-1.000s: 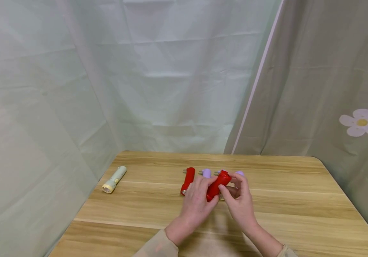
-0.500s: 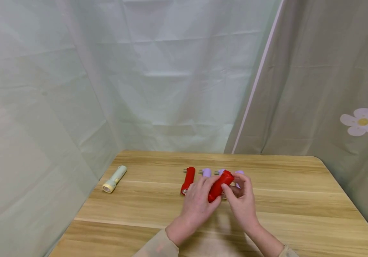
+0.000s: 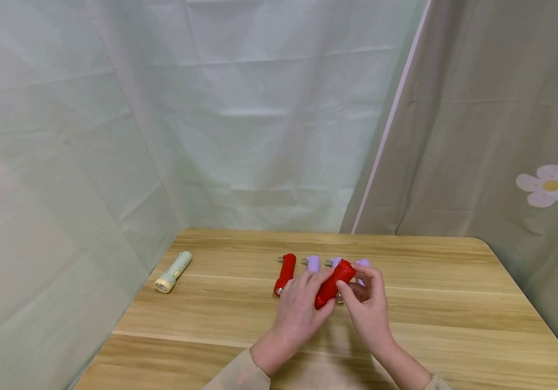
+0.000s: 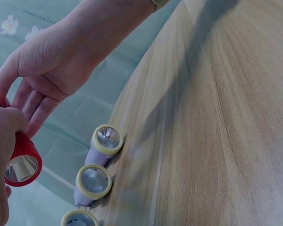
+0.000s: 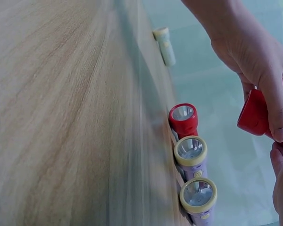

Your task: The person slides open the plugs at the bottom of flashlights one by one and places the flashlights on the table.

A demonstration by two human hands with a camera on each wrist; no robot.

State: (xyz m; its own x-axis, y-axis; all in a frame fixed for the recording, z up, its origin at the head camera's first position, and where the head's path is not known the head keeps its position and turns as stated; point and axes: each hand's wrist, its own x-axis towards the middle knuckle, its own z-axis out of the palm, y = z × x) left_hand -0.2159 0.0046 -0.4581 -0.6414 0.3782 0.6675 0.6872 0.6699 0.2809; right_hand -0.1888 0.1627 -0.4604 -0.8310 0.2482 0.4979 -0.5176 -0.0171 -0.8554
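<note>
Slightly toward four o'clock, the held red flashlight (image 3: 335,284) has been shifted. Its head end is wrapped by the left hand (image 3: 300,306); its body is pinched by the right hand (image 3: 369,311). Another red flashlight (image 3: 286,271) is seen at nine o'clock.

A curtained-off booth, whether in a home or elsewhere cannot be told: pale cloth (image 3: 269,119) hangs from nine to twelve o'clock, a grey curtain (image 3: 474,135) with printed flowers (image 3: 551,186) at two, around a wood-grain table (image 3: 454,325) at six.
</note>
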